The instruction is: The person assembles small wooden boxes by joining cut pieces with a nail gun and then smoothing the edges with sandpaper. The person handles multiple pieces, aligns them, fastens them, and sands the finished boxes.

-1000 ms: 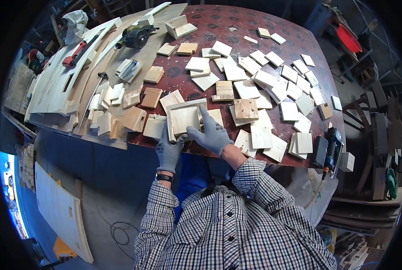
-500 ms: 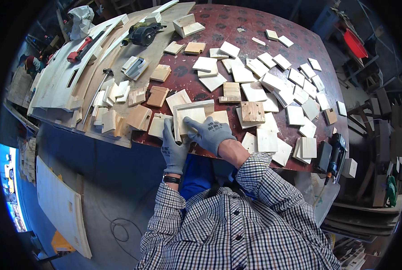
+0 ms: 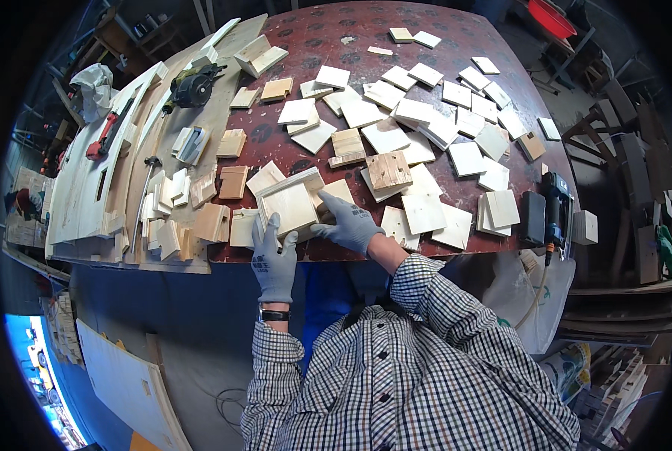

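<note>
Between my hands, at the table's near edge, is a small open wooden box (image 3: pixel 287 207), made of a square pale panel with raised strips along its edges. My left hand (image 3: pixel 274 259), in a grey work glove, grips its near side with thumb and fingers. From the right, my gloved right hand (image 3: pixel 348 223) clasps the box's right side, its fingertips partly hidden. The box is tilted and turned slightly. A loose wooden block (image 3: pixel 232 227) lies left of it, and a brown-grained square block (image 3: pixel 388 171) rests on other pieces to the right.
Many pale square wood pieces (image 3: pixel 387 137) are strewn over the red table (image 3: pixel 313 26). To the left, a wooden board (image 3: pixel 95 218) bears a hammer (image 3: pixel 152 161), a black-and-green power tool (image 3: pixel 193 89) and a red tool (image 3: pixel 103 137). A power driver (image 3: pixel 554 210) stands at the right edge.
The box has turned and tilted in my hands, so more of its panel shows. My left thumb has shifted along its near side, and my right hand has moved to its right side. The view has shifted.
</note>
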{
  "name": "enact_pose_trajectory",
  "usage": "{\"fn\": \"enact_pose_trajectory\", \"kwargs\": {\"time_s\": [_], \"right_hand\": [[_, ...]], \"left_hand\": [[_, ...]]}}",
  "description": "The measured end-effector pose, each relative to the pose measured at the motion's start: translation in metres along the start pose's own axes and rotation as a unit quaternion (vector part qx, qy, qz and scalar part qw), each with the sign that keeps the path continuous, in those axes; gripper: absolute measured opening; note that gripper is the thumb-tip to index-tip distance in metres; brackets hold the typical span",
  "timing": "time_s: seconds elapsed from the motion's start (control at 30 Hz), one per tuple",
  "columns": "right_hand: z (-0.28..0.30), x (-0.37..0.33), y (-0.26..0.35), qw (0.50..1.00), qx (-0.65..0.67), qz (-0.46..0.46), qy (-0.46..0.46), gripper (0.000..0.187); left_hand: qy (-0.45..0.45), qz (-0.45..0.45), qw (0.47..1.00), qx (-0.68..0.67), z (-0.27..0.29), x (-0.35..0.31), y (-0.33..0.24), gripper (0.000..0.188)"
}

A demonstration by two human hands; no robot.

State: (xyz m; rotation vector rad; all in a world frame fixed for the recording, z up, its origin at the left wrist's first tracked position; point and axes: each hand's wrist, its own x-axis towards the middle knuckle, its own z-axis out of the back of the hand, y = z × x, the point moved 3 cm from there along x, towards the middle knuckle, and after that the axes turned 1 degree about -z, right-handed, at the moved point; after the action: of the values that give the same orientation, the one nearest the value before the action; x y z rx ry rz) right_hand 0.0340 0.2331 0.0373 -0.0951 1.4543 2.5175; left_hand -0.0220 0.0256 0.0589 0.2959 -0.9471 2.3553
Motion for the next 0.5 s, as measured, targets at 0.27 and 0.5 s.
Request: {"fn": "enact_pose_trajectory", "kwargs": {"time_s": [0.27, 0.5], "right_hand": [[-0.005, -0.005, 0.019, 0.989, -0.147, 0.014, -0.031, 0.066], [-0.015, -0.007, 0.013, 0.982, -0.177, 0.019, -0.064, 0.074]], "left_hand": [[0.012, -0.004, 1.0, 0.009, 0.0, 0.0, 0.0, 0.056], [0.02, -0.002, 1.0, -0.019, 0.001, 0.0, 0.002, 0.052]]}}
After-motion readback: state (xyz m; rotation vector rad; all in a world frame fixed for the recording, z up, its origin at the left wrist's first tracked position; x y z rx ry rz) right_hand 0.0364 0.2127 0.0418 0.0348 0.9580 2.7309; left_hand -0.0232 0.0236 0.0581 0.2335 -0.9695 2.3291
